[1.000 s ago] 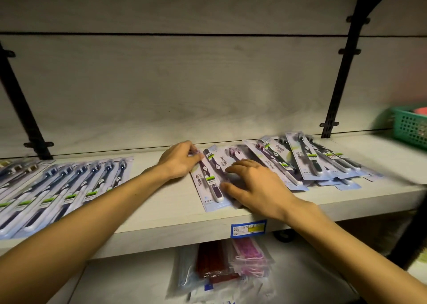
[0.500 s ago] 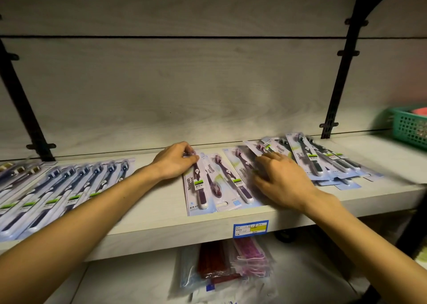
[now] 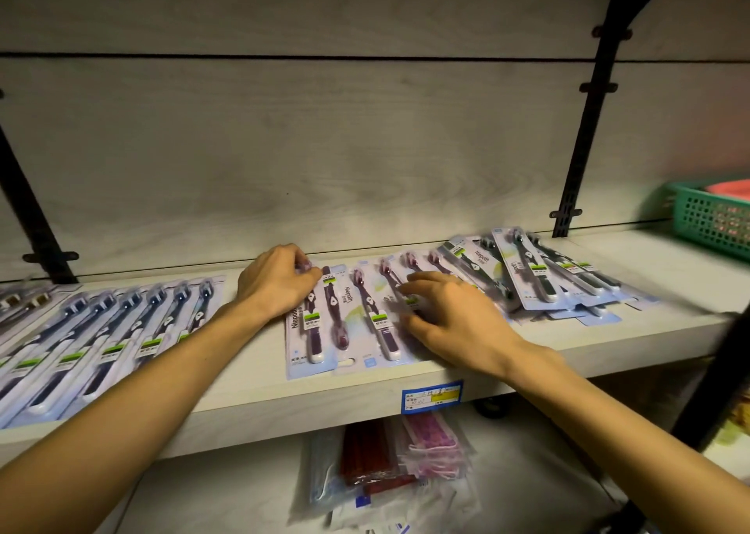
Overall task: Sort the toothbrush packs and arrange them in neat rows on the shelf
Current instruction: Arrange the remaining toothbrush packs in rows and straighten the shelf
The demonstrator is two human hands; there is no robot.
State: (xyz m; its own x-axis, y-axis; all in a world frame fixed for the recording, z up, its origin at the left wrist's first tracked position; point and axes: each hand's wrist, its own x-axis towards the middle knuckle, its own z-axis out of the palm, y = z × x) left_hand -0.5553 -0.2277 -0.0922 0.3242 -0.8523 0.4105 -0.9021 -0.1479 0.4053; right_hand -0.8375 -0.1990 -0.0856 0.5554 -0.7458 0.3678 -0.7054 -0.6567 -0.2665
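Several purple toothbrush packs [image 3: 367, 322] lie side by side in the middle of the pale wooden shelf [image 3: 243, 379]. My left hand [image 3: 280, 280] curls its fingers over the top end of the leftmost purple pack [image 3: 298, 332]. My right hand [image 3: 454, 318] lies with spread fingers flat on the packs at the right end of this row and hides them. A loose overlapping pile of black toothbrush packs [image 3: 535, 273] lies just right of it. A neat slanted row of dark blue packs [image 3: 101, 338] fills the shelf's left part.
A green mesh basket [image 3: 714, 221] stands at the far right of the shelf. Black upright brackets [image 3: 584, 127] run up the back wall. A blue price label [image 3: 432, 395] sticks to the shelf's front edge. Bagged goods [image 3: 385, 464] lie on the lower shelf.
My right hand slid back left from the black pile onto the purple row. The purple packs now lie more evenly side by side. My left hand stayed at the leftmost pack's top.
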